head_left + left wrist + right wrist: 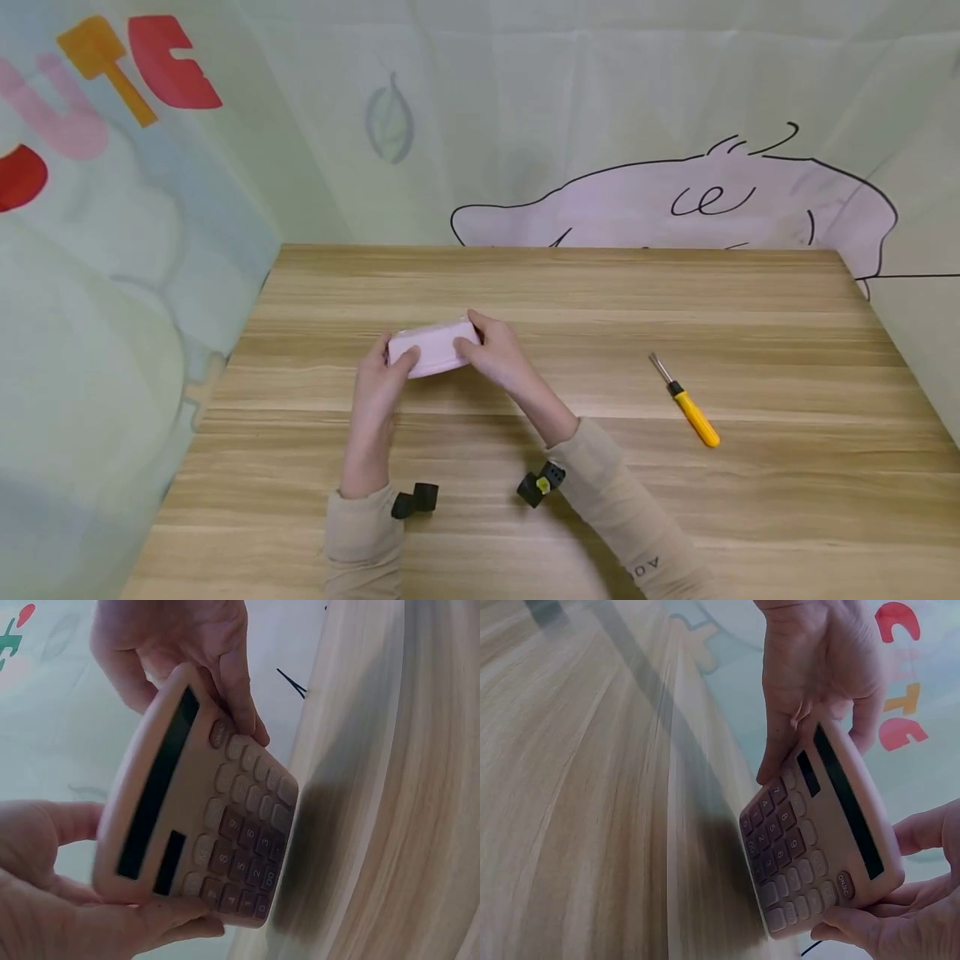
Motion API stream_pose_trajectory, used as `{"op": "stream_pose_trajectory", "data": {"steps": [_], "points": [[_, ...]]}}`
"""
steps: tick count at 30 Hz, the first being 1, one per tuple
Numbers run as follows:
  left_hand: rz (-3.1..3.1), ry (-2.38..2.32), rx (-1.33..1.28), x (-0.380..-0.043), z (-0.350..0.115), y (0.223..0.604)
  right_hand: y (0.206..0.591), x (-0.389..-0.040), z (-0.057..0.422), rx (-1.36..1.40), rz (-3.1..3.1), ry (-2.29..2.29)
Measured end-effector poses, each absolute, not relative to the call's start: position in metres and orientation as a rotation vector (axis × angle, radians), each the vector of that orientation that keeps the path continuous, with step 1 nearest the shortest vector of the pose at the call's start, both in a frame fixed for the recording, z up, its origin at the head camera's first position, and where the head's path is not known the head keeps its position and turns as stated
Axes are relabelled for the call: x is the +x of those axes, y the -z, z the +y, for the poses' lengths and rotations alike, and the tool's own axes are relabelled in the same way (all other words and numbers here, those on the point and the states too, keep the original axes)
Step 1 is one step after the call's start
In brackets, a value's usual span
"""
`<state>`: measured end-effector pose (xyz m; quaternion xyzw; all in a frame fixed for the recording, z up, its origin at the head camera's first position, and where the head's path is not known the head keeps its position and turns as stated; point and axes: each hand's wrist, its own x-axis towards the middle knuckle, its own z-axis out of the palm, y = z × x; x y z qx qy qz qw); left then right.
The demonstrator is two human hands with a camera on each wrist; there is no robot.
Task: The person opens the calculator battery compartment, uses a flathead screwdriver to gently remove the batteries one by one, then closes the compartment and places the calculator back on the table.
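A pink calculator (435, 347) is held up over the wooden table between both hands, its back edge towards the head camera. My left hand (377, 379) grips one short end, thumb on the near face. At the other end my right hand (501, 354) grips it the same way. In the left wrist view the calculator (195, 802) shows its dark display strip and rows of keys. The right wrist view shows the calculator's keys (780, 840) facing away from the wearer, its lower edge close over the table.
A screwdriver (684, 400) with a yellow handle lies on the wooden table (787, 333) to the right of the hands. Behind and to the left hangs a printed cloth (315, 100). Small black cameras (415, 500) are worn at both wrists.
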<state>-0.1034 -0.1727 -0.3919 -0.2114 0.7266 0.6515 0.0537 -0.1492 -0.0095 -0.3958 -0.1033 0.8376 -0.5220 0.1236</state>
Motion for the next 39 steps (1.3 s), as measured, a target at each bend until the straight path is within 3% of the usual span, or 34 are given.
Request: {"op": "stream_pose_trajectory", "data": {"steps": [39], "points": [[2.202,-1.872,-0.616,-0.108,-0.186,0.411,0.419,-0.148,-0.007,-0.291,2.353,1.547]]}}
